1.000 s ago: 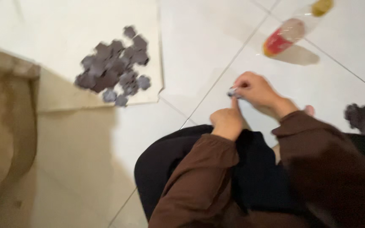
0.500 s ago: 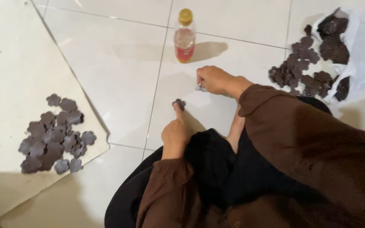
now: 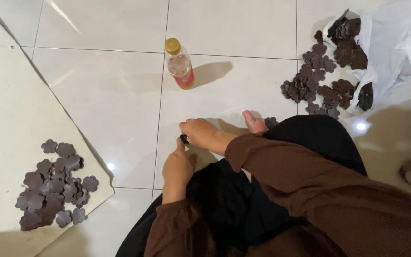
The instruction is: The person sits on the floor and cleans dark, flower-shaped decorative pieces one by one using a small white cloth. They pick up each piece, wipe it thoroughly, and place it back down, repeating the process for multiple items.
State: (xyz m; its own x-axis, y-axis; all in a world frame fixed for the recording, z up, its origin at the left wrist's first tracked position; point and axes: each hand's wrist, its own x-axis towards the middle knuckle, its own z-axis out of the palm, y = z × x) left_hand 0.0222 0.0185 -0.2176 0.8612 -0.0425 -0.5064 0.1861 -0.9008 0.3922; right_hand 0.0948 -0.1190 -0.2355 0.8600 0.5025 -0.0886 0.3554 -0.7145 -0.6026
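**Operator:** Looking down from the head camera, I start nearest: black cloth over the lap (image 3: 281, 200) and brown sleeves (image 3: 310, 176) fill the near right of the picture.

**Checker:** And the hands?

**Operator:** They meet just beyond the lap, over the white floor tiles (image 3: 110, 104). My left hand (image 3: 178, 167) points away from me, thumb up. My right hand (image 3: 200, 133) comes across from the right and lies just past it. Between their fingertips sits one small dark piece (image 3: 184, 139).

**Checker:** Who has hold of it?

**Operator:** Both hands are pinched on it, left thumb from the near side and right fingers from the far side. Its shape I cannot make out; most of it is covered.

**Checker:** What lies to the left?

**Operator:** A pale sheet (image 3: 10, 119) spread on the floor, with a heap of dark flower-shaped cutouts (image 3: 55, 188) on its near part, well apart from the hands.

**Checker:** And to the right?

**Operator:** A bare foot (image 3: 254, 123) shows just right of the right hand, beside the black cloth. Farther right, another scatter of the same dark flower shapes (image 3: 317, 83) spills over the tiles out of a white plastic bag (image 3: 396, 43), which has more inside.

**Checker:** Anything farther off?

**Operator:** A small clear bottle (image 3: 180, 64) with a yellow cap and red liquid low inside stands on the tiles beyond the hands, clear of both heaps.
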